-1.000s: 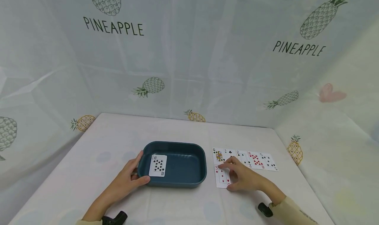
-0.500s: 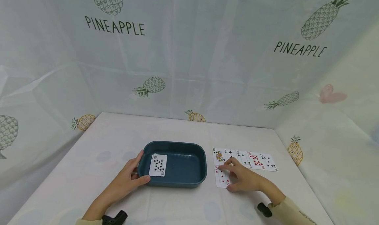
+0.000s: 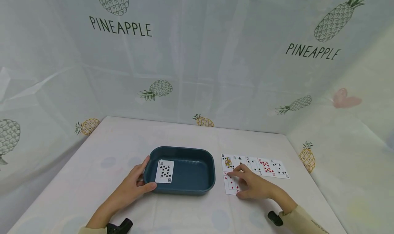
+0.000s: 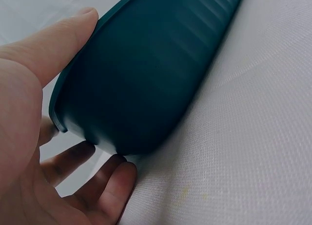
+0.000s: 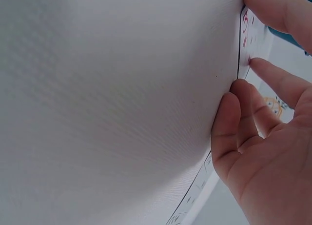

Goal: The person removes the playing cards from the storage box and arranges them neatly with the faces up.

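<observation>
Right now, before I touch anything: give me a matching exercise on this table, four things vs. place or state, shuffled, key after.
Column 1
1. ten of spades
2. red diamond card
3. queen card
4. tray

Column 2
a. held at one end by the left grip
b. at the left end of the upper card row
c. lying face up inside the dark teal container
d. touched by the right grip

Pairs: 1-c, 2-d, 3-b, 4-a

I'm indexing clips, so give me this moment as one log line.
left hand: holds teal tray; right hand: touches three of diamonds; ten of spades: in tray
</observation>
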The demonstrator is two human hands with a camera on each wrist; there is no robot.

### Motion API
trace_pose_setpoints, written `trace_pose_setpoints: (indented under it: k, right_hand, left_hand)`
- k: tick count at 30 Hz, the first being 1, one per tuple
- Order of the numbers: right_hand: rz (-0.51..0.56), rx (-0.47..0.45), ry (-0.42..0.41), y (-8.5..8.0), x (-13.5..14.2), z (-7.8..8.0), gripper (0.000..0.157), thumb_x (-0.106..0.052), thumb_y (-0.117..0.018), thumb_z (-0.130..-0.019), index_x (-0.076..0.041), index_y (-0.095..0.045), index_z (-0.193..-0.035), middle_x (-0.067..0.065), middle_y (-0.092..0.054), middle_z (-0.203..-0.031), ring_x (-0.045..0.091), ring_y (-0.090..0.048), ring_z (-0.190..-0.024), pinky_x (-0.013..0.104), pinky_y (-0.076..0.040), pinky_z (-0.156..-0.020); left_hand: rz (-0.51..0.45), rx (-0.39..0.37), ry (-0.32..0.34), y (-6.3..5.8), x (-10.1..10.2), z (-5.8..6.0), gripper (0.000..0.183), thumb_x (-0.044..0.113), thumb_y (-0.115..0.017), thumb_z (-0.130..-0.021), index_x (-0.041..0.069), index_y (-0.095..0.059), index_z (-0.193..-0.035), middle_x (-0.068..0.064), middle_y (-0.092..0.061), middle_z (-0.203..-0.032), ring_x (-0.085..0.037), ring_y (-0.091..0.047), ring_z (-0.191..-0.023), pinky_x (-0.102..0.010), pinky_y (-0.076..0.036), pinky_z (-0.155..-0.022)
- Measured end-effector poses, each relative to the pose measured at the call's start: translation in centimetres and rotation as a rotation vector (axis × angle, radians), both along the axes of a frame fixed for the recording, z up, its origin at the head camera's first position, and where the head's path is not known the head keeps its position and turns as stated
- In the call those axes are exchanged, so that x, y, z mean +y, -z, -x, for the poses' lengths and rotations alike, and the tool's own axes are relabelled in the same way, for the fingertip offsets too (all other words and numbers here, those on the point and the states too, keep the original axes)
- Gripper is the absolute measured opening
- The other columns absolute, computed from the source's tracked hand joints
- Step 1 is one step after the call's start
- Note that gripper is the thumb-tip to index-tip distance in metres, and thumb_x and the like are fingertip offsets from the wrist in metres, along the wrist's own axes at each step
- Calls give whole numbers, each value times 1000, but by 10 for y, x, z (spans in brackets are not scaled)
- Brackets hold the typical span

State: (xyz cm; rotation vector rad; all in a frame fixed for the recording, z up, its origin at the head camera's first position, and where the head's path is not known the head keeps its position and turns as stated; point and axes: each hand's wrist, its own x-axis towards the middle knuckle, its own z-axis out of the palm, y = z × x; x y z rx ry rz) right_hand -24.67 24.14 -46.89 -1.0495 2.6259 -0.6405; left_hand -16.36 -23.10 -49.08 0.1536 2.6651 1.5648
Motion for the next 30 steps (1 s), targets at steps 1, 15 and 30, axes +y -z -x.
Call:
trace_pose_setpoints:
  k: [1, 15, 30]
  right_hand:
    - [3, -3, 1, 0, 0, 0, 65, -20, -78, -81, -20, -53, -141, 2, -39, -124, 14, -50, -95, 22, -43, -80]
    - [49, -1, 7, -3, -1, -4, 70, -22, -81, -80, -24, -51, -143, 2, -39, -126, 15, -51, -95, 24, -46, -80]
    - [151, 43, 29, -30, -37, -7, 65, -21, -79, -83, -28, -51, -141, -4, -40, -132, 20, -57, -95, 31, -54, -77]
  left_hand:
    - [2, 0, -1, 0, 0, 0, 98, 42, -76, -84, 33, -12, -157, -10, -38, -137, -21, -54, -113, -21, -50, -89]
    - [27, 12, -11, 1, 0, 0, 98, 45, -76, -83, 33, -13, -157, -10, -37, -140, -23, -52, -119, -28, -49, -94]
    - [22, 7, -5, 1, 1, 0, 97, 43, -76, -84, 35, -12, -157, -10, -36, -141, -23, -52, -117, -27, -50, -93]
